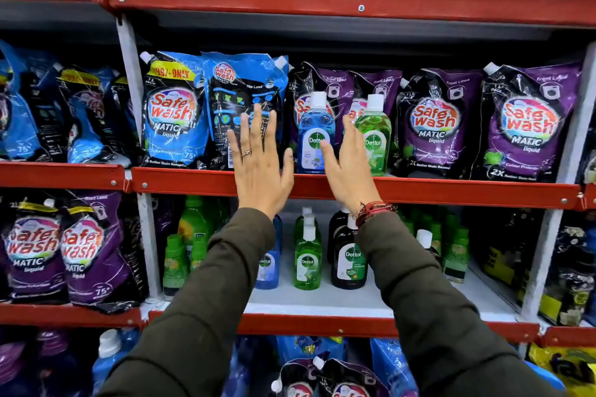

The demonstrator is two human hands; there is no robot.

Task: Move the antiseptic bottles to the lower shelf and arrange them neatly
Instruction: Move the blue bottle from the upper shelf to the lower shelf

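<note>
Grip, both sides: nothing held. My left hand (258, 158) and my right hand (346, 164) are raised flat and released, fingers spread and pointing up, palms toward the upper shelf (451, 192). Between the two hands: one blue antiseptic bottle (315, 135), white-capped, upright at the front lip of that shelf; my right fingertips (325, 147) overlap its label, though whether they touch it I cannot tell. Just outside my right hand: one green antiseptic bottle (374, 135), upright, beside the blue one and apart from it by the width of my fingers. Behind my left hand: a blue detergent pouch (245, 90), back panel facing out; behind both bottles and off past my right hand: purple detergent pouches (433, 126), standing. Below my wrists: the lower shelf (322, 301), white-floored, already holding a blue bottle (269, 267) half hidden by my left sleeve (206, 293), a green bottle (307, 255) and a dark brown bottle (350, 255) in a rough row, with open floor in front of them. Step in hand, by my reading: the reach, before any pick; two bottles remain above. Next move calls for closing each hand round one bottle body below the cap, lifting clear of the red lip, and lowering without knocking the row already standing.
</note>
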